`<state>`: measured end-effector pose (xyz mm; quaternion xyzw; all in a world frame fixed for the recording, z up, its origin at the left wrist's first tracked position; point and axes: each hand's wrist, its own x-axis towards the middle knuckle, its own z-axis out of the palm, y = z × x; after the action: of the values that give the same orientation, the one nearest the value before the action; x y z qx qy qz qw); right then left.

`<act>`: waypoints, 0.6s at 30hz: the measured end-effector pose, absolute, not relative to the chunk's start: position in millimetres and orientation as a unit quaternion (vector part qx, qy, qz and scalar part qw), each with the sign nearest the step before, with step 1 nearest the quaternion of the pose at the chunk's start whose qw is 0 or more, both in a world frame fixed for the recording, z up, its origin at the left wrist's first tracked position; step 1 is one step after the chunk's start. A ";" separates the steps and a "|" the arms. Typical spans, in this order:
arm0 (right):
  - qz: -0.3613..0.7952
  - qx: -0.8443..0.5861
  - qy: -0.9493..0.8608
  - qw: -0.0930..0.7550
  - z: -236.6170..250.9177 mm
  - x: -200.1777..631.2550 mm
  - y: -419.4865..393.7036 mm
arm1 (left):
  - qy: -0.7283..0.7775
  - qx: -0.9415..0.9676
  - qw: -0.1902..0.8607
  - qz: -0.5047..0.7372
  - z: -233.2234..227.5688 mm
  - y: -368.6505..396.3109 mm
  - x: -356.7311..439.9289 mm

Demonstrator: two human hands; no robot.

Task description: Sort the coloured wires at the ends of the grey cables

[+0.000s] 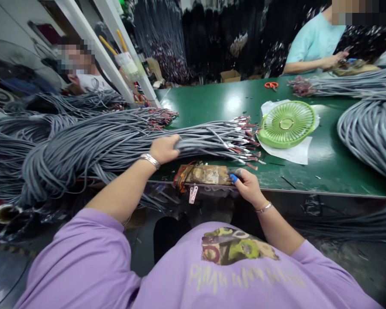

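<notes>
The left hand (164, 148) closes on the cables (116, 141), limp and heavy, best gripped mid-bundle; the right hand (247, 185) pinches the board (206, 174).

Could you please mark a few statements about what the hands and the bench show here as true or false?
1. The left hand rests on the bundle of grey cables. True.
2. The right hand holds the orange scissors. False: the orange scissors lie far off on the green table; the hand touches the brown block at the table edge.
3. A green fan lies flat on white paper. True.
4. The cable ends point toward the person's left. False: the stripped ends point right, toward the fan.
</notes>
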<state>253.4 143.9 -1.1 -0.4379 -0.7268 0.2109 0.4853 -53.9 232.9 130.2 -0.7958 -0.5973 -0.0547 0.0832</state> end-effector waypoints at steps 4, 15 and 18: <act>0.210 -0.435 -0.726 0.489 -0.3 253.1 143.1 | -0.643 -0.645 0.021 -0.413 170.0 247.6 -93.8; 0.214 -0.458 -0.715 0.483 -0.6 252.9 143.9 | -0.510 -0.734 -0.142 -0.425 206.1 210.7 -37.6; 0.208 -0.467 -0.714 0.478 -3.3 253.6 145.5 | -0.452 -0.826 -0.104 -0.319 201.4 177.4 -11.4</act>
<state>253.6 145.5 -3.3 -0.4672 -0.7141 0.2082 0.4779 -11.4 177.4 201.4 -0.8264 -0.4521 -0.3189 -0.1041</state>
